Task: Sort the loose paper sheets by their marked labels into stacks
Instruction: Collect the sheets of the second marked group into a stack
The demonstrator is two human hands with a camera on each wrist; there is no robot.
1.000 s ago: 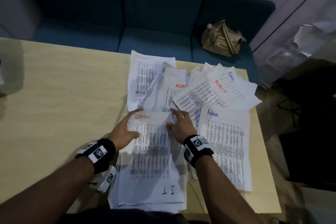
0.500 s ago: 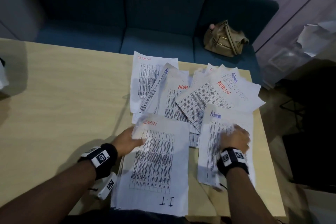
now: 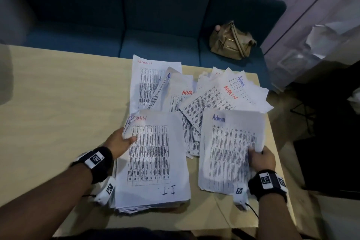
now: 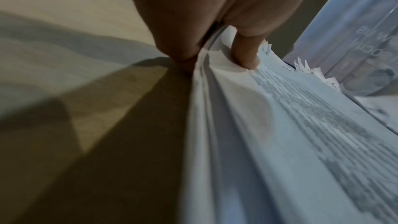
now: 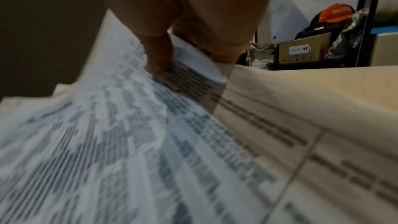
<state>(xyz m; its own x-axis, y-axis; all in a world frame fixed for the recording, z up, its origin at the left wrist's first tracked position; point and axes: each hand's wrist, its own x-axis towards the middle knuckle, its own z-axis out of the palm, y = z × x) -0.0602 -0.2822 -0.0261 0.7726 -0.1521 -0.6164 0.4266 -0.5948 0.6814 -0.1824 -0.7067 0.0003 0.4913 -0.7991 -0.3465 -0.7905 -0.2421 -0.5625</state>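
Observation:
A thick stack of printed sheets (image 3: 153,161) lies at the table's near edge, its top sheet marked ADMIN in red and I.T at the bottom. My left hand (image 3: 121,142) grips the stack's left edge, thumb on top, fingers underneath (image 4: 245,54). To the right lies a sheet marked Admin in blue (image 3: 229,150). My right hand (image 3: 260,157) pinches this sheet's right edge and lifts it a little (image 5: 193,60). Behind them, several loose sheets (image 3: 214,95) marked ADMIN in red or Admin in blue lie fanned and overlapping.
The pale wooden table (image 3: 58,113) is bare on its left half. A blue sofa (image 3: 136,25) stands behind it with a tan handbag (image 3: 231,42) on the seat. The table's right edge runs close beside my right hand; dark floor lies beyond.
My right hand left the near stack, moved right to the blue Admin sheet, and now pinches its right edge. My left hand slid to the stack's left edge and grips it.

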